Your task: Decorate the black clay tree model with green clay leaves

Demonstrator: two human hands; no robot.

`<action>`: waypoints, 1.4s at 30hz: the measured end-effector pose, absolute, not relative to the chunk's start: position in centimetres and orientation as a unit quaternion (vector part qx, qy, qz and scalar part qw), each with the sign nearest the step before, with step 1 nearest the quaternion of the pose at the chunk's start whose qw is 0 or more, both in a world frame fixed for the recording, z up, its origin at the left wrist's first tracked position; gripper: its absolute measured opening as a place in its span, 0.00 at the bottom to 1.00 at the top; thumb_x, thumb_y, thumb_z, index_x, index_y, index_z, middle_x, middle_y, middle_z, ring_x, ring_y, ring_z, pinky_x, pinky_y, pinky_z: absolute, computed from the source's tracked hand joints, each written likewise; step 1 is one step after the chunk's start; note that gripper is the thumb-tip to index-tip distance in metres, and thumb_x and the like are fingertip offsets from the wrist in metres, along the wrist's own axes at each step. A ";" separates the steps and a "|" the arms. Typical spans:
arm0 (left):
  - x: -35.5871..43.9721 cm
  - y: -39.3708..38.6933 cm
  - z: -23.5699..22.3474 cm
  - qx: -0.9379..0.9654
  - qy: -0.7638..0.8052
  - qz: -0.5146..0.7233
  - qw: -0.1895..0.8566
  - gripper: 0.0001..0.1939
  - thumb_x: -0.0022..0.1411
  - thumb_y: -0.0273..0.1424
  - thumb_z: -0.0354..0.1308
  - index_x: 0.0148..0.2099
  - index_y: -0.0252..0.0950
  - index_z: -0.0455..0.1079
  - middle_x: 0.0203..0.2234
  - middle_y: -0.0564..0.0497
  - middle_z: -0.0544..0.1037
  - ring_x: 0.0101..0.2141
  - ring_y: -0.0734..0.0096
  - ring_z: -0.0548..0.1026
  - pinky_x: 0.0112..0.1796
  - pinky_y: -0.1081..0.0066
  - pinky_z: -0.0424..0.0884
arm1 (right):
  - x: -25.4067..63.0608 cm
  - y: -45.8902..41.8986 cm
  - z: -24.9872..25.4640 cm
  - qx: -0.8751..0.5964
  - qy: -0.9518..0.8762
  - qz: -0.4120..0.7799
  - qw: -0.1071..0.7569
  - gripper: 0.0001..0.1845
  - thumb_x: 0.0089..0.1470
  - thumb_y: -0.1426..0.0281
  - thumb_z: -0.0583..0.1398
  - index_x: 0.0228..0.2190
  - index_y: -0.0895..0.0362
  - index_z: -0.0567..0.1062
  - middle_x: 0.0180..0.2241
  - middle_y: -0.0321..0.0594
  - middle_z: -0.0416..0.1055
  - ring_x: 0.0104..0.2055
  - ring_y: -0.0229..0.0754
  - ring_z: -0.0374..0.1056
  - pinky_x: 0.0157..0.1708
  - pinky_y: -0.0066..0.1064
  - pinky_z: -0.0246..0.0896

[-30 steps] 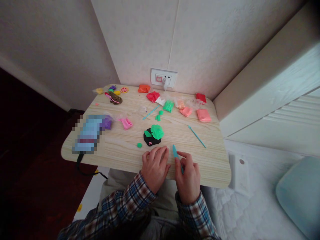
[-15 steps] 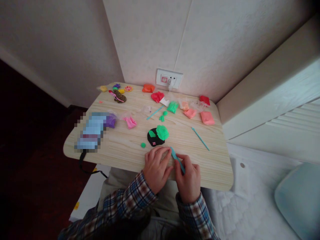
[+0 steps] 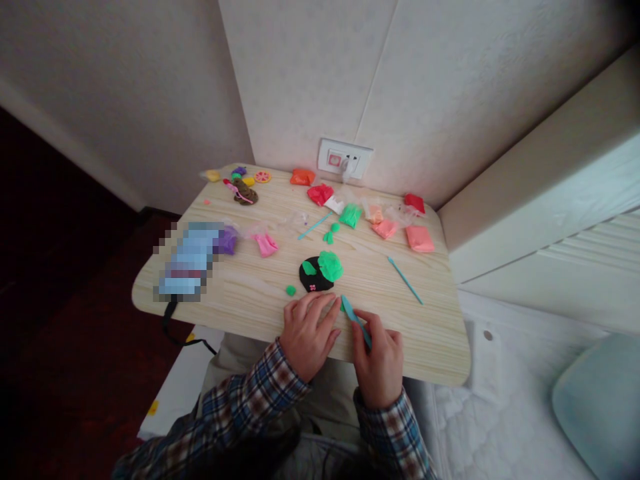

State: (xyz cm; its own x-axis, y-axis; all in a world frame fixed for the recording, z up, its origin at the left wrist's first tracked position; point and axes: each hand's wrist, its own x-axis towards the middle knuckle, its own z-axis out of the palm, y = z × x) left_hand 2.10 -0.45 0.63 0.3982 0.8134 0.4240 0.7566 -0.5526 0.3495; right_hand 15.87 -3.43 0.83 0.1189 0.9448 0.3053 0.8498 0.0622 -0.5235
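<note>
1. Near the front edge of the counter [image 3: 430, 340], the right grip [image 3: 379, 360] is closed on the handle of a blue knife [image 3: 349, 309], with thumb and forefinger behind the blade.
2. Beside it, the left grip [image 3: 309, 333] rests palm down, fingers side by side and slightly bent; whether they pin anything underneath is hidden.
3. Between the left fingertips and the blade, a green scrap [image 3: 343, 308] peeps out, mostly covered. Whether the blade touches it is too small to tell.
4. The knife's long axis slants: its tip points away from the person and to the left, while the handle runs back and right into the palm.
5. It looks like smooth plastic, so probably light, stiff and a little slippery; the handle, close behind the blade, seems the best hold.
6. The scrap looks like clay, likely soft, light and easily dented or torn; a light fingertip on its edge should suit. Its own long axis cannot be read.
7. Just beyond the left fingers lies a black disc [image 3: 306, 278] bearing a green ruffle [image 3: 331, 266] and a leaf [image 3: 309, 268]; a green ball [image 3: 291, 291] sits to its left.
8. Well to the right, a blue stick [image 3: 406, 280] lies at a similar slant.
</note>
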 end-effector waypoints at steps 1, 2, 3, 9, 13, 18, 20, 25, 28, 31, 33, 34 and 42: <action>2.1 -0.5 0.6 0.836 0.469 0.280 0.050 0.21 0.67 0.36 0.42 0.56 0.34 0.64 0.51 0.42 0.71 0.51 0.56 0.63 0.46 0.56 0.57 | 15.8 -3.4 0.7 -0.679 -0.662 0.071 0.309 0.13 0.61 0.66 0.49 0.39 0.57 0.71 0.27 0.37 0.74 0.28 0.37 0.67 0.35 0.31 0.51; 2.2 -0.4 0.7 0.836 0.469 0.279 0.049 0.21 0.67 0.37 0.42 0.57 0.34 0.64 0.51 0.43 0.70 0.51 0.56 0.63 0.46 0.56 0.56 | 15.8 -3.4 0.6 -0.679 -0.662 0.065 0.310 0.14 0.61 0.65 0.49 0.39 0.57 0.71 0.27 0.37 0.74 0.29 0.37 0.68 0.35 0.31 0.50; 2.2 -0.4 0.7 0.837 0.470 0.277 0.046 0.21 0.67 0.37 0.42 0.57 0.34 0.64 0.51 0.43 0.70 0.51 0.56 0.63 0.46 0.56 0.56 | 15.8 -3.4 0.5 -0.679 -0.662 0.061 0.311 0.14 0.61 0.65 0.49 0.40 0.57 0.71 0.28 0.37 0.74 0.29 0.37 0.68 0.35 0.31 0.50; 2.1 -0.4 0.7 0.840 0.466 0.275 0.038 0.22 0.67 0.38 0.42 0.57 0.32 0.63 0.50 0.43 0.71 0.50 0.57 0.63 0.44 0.57 0.56 | 15.8 -3.3 0.3 -0.670 -0.673 0.039 0.310 0.15 0.62 0.65 0.48 0.42 0.59 0.71 0.31 0.39 0.76 0.30 0.36 0.69 0.35 0.30 0.50; 2.0 -0.5 0.2 0.831 0.461 0.309 0.034 0.23 0.68 0.38 0.39 0.55 0.32 0.65 0.48 0.43 0.73 0.49 0.57 0.64 0.44 0.57 0.57 | 15.9 -3.3 0.2 -0.655 -0.689 0.012 0.311 0.15 0.62 0.67 0.49 0.43 0.58 0.71 0.33 0.38 0.77 0.32 0.36 0.70 0.36 0.30 0.49; 1.7 -0.4 0.2 0.837 0.447 0.314 0.029 0.21 0.67 0.36 0.41 0.52 0.30 0.67 0.46 0.42 0.73 0.48 0.57 0.64 0.44 0.58 0.59 | 16.0 -3.2 0.2 -0.646 -0.699 0.005 0.306 0.14 0.62 0.67 0.49 0.42 0.58 0.72 0.31 0.38 0.76 0.31 0.36 0.70 0.36 0.30 0.48; 1.7 -0.4 0.4 0.843 0.442 0.306 0.026 0.19 0.67 0.34 0.42 0.52 0.30 0.67 0.45 0.42 0.74 0.47 0.57 0.65 0.43 0.58 0.60 | 16.0 -3.2 0.2 -0.642 -0.702 0.005 0.309 0.15 0.63 0.67 0.49 0.42 0.59 0.71 0.32 0.39 0.76 0.32 0.36 0.70 0.36 0.30 0.49; 1.8 -0.4 0.3 0.840 0.438 0.319 0.021 0.18 0.66 0.33 0.43 0.51 0.31 0.68 0.44 0.42 0.74 0.47 0.58 0.66 0.43 0.58 0.60 | 16.1 -3.1 0.2 -0.640 -0.708 -0.002 0.299 0.15 0.63 0.68 0.48 0.40 0.57 0.73 0.30 0.38 0.76 0.30 0.36 0.68 0.35 0.30 0.48; 1.9 -0.4 -0.1 0.834 0.439 0.334 0.025 0.19 0.67 0.33 0.42 0.51 0.30 0.68 0.44 0.42 0.74 0.47 0.58 0.65 0.43 0.58 0.61 | 16.1 -3.1 0.3 -0.643 -0.709 -0.010 0.289 0.15 0.63 0.68 0.48 0.39 0.56 0.74 0.27 0.37 0.75 0.29 0.36 0.68 0.35 0.31 0.46; 1.9 -0.4 -0.3 0.834 0.440 0.333 0.033 0.19 0.67 0.34 0.42 0.52 0.30 0.67 0.44 0.42 0.74 0.47 0.58 0.65 0.43 0.57 0.61 | 16.1 -3.1 0.4 -0.640 -0.713 -0.024 0.285 0.15 0.63 0.68 0.49 0.37 0.55 0.75 0.24 0.36 0.73 0.27 0.35 0.67 0.34 0.31 0.45; 1.8 -0.5 -0.4 0.834 0.439 0.333 0.034 0.19 0.67 0.34 0.41 0.52 0.31 0.67 0.45 0.42 0.74 0.47 0.58 0.65 0.43 0.57 0.61 | 16.1 -3.0 0.4 -0.638 -0.714 -0.035 0.287 0.15 0.62 0.68 0.49 0.36 0.55 0.76 0.22 0.35 0.73 0.26 0.34 0.66 0.34 0.32 0.45; 1.8 -0.5 -0.4 0.834 0.439 0.332 0.034 0.19 0.67 0.34 0.42 0.52 0.31 0.67 0.45 0.42 0.74 0.47 0.58 0.65 0.43 0.57 0.61 | 16.1 -3.0 0.4 -0.639 -0.713 -0.038 0.287 0.16 0.62 0.68 0.49 0.35 0.55 0.76 0.22 0.35 0.72 0.26 0.34 0.66 0.34 0.32 0.44; 1.7 -0.4 0.0 0.844 0.434 0.314 0.030 0.19 0.66 0.32 0.43 0.53 0.30 0.66 0.45 0.42 0.74 0.47 0.57 0.65 0.44 0.57 0.61 | 16.2 -3.0 -0.2 -0.647 -0.686 0.020 0.332 0.16 0.62 0.65 0.48 0.40 0.58 0.72 0.28 0.37 0.75 0.28 0.35 0.67 0.35 0.30 0.48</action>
